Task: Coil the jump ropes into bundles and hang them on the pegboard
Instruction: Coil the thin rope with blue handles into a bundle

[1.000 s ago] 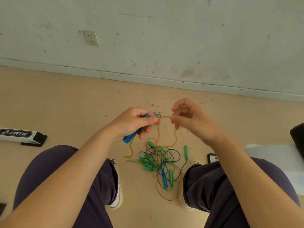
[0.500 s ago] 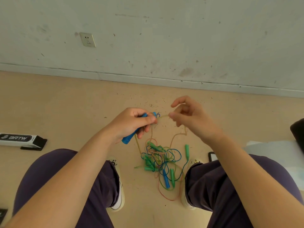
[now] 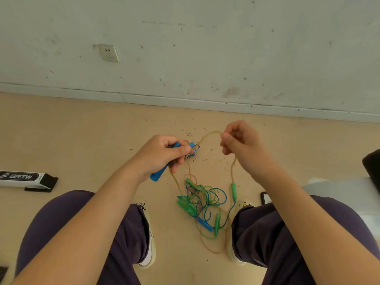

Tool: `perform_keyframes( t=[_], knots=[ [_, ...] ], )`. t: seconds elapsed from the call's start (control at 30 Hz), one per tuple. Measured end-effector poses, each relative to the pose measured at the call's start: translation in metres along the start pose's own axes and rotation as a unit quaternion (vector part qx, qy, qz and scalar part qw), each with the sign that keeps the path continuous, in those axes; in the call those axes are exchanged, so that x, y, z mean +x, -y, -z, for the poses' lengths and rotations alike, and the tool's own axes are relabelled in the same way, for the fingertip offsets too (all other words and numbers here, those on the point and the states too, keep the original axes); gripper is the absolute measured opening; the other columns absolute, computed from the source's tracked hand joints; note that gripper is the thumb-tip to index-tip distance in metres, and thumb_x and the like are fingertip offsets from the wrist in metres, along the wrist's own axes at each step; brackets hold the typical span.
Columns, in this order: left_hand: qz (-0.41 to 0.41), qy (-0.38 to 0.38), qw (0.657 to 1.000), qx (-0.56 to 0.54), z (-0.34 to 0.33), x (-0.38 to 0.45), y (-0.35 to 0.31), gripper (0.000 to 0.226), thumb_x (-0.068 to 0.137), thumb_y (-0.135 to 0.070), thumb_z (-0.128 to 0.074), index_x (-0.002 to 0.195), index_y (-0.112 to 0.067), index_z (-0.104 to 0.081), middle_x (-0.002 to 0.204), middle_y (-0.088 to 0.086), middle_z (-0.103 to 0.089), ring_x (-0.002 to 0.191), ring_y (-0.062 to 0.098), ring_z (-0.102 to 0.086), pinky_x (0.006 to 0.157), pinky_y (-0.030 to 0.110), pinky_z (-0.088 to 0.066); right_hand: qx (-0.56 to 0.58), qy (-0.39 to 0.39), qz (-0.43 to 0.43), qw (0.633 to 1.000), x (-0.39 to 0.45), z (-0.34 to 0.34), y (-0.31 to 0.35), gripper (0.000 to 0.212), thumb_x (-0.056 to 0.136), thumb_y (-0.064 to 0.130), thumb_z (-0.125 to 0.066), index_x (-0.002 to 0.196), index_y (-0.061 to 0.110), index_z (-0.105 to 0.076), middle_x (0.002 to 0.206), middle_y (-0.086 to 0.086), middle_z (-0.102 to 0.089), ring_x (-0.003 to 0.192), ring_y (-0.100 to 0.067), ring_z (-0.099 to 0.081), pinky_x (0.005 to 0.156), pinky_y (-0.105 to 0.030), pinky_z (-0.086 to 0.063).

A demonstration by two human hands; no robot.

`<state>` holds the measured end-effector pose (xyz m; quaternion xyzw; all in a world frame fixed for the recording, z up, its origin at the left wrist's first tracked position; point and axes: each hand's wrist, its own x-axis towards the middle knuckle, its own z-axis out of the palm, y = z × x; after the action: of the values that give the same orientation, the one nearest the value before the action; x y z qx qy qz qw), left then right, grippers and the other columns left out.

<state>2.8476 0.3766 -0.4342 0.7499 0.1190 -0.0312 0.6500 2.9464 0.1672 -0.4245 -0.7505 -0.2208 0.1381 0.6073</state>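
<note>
Green, blue and yellowish thin cords, jump ropes [image 3: 202, 204], are lying tangled on floor between feet: light, limp, snag-prone. Left hand [image 3: 162, 156] is gripping blue handle [image 3: 159, 173], the firm hold; right hand [image 3: 239, 141] is pinching yellow cord [image 3: 209, 135], looping.

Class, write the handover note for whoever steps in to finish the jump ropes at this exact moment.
Left hand grips a blue handle.
Right hand pinches the yellowish rope that arcs over from that handle.
The remaining ropes lie tangled on the floor between the shoes, green and blue handles mixed in.
Done: none is seen bundled.
Left: coil this rope, untangle and coil the rest, hang all. No pegboard in view.
</note>
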Motion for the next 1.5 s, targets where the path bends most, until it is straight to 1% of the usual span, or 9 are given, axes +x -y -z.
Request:
perform_keyframes(
  t=[0.2, 0.37, 0.57, 0.73, 0.87, 1.03, 1.13, 1.37, 1.5],
  knots=[
    [0.001, 0.045, 0.999, 0.013, -0.017, -0.002, 0.0, 0.018, 0.095, -0.014, -0.065, 0.086, 0.002, -0.066, 0.062, 0.003, -0.061, 0.047, 0.017, -0.053, 0.053, 0.024, -0.047, -0.078, 0.152, -0.003, 0.985, -0.01, -0.019, 0.0, 0.024, 0.081, 0.014, -0.078, 0.097, 0.022, -0.062, 0.079, 0.004, -0.062, 0.07, -0.011, -0.057, 0.069, -0.031, -0.05],
    [0.009, 0.067, 0.998, -0.012, -0.018, -0.002, 0.0, 0.012, 0.097, -0.012, -0.063, 0.091, -0.005, -0.07, 0.067, 0.003, -0.066, 0.054, 0.017, -0.061, 0.058, 0.023, -0.052, -0.167, 0.111, 0.015, 0.98, -0.006, -0.021, -0.002, 0.016, 0.086, 0.018, -0.073, 0.083, 0.028, -0.06, 0.068, 0.007, -0.052, 0.057, -0.001, -0.043, 0.057, -0.017, -0.039],
    [0.013, 0.024, 0.999, 0.027, -0.009, 0.002, 0.002, 0.019, 0.098, -0.013, -0.061, 0.097, 0.004, -0.07, 0.062, -0.004, -0.066, 0.055, 0.014, -0.061, 0.069, 0.028, -0.056, 0.0, -0.089, -0.001, 0.996, 0.004, 0.005, 0.004, 0.019, 0.095, 0.007, -0.057, 0.086, 0.023, -0.054, 0.07, 0.004, -0.055, 0.067, -0.011, -0.053, 0.07, -0.029, -0.044],
    [0.001, 0.012, 1.0, -0.001, -0.01, 0.001, -0.001, 0.013, 0.095, -0.019, -0.066, 0.094, -0.009, -0.074, 0.054, 0.0, -0.05, 0.04, 0.013, -0.041, 0.054, 0.03, -0.049, 0.03, 0.073, -0.023, 0.997, -0.003, 0.008, 0.006, 0.024, 0.085, 0.014, -0.071, 0.103, 0.018, -0.055, 0.077, 0.0, -0.07, 0.069, -0.017, -0.064, 0.073, -0.038, -0.051],
    [-0.005, 0.052, 0.999, -0.005, -0.015, -0.002, -0.002, 0.014, 0.094, -0.022, -0.067, 0.093, -0.009, -0.073, 0.055, -0.001, -0.053, 0.04, 0.012, -0.041, 0.045, 0.023, -0.04, -0.017, 0.162, -0.008, 0.987, -0.009, -0.008, 0.003, 0.023, 0.082, 0.012, -0.078, 0.099, 0.017, -0.063, 0.073, 0.001, -0.062, 0.065, -0.016, -0.054, 0.062, -0.03, -0.047],
    [0.003, 0.048, 0.999, 0.01, -0.01, -0.002, -0.004, 0.014, 0.093, -0.022, -0.068, 0.091, -0.01, -0.074, 0.06, 0.001, -0.057, 0.048, 0.013, -0.047, 0.053, 0.023, -0.044, -0.05, 0.079, 0.025, 0.995, -0.004, -0.007, -0.001, 0.018, 0.089, 0.015, -0.071, 0.082, 0.03, -0.063, 0.058, 0.011, -0.047, 0.055, -0.009, -0.039, 0.053, -0.024, -0.034],
    [0.004, -0.014, 1.0, 0.019, 0.0, 0.0, -0.003, 0.016, 0.093, -0.02, -0.068, 0.099, -0.006, -0.074, 0.06, 0.0, -0.056, 0.046, 0.013, -0.045, 0.056, 0.03, -0.043, 0.028, -0.025, 0.001, 0.999, 0.003, 0.007, 0.002, 0.018, 0.091, 0.013, -0.065, 0.084, 0.028, -0.061, 0.059, 0.008, -0.057, 0.053, -0.012, -0.051, 0.056, -0.027, -0.043],
    [0.007, 0.034, 0.999, 0.024, -0.008, -0.004, -0.002, 0.017, 0.094, -0.02, -0.068, 0.095, -0.004, -0.072, 0.058, 0.0, -0.057, 0.041, 0.011, -0.041, 0.044, 0.021, -0.036, -0.016, 0.146, -0.021, 0.989, -0.011, -0.012, 0.003, 0.022, 0.084, 0.011, -0.076, 0.098, 0.021, -0.064, 0.071, 0.005, -0.066, 0.064, -0.015, -0.06, 0.065, -0.03, -0.052],
    [0.009, 0.053, 0.998, 0.021, -0.011, -0.002, -0.002, 0.019, 0.095, -0.024, -0.067, 0.101, -0.007, -0.073, 0.06, -0.001, -0.059, 0.043, 0.011, -0.044, 0.048, 0.022, -0.04, -0.067, 0.118, -0.006, 0.991, -0.01, -0.022, 0.003, 0.013, 0.088, 0.007, -0.07, 0.089, 0.019, -0.065, 0.071, 0.006, -0.064, 0.066, -0.011, -0.056, 0.065, -0.029, -0.048]
  ],
)
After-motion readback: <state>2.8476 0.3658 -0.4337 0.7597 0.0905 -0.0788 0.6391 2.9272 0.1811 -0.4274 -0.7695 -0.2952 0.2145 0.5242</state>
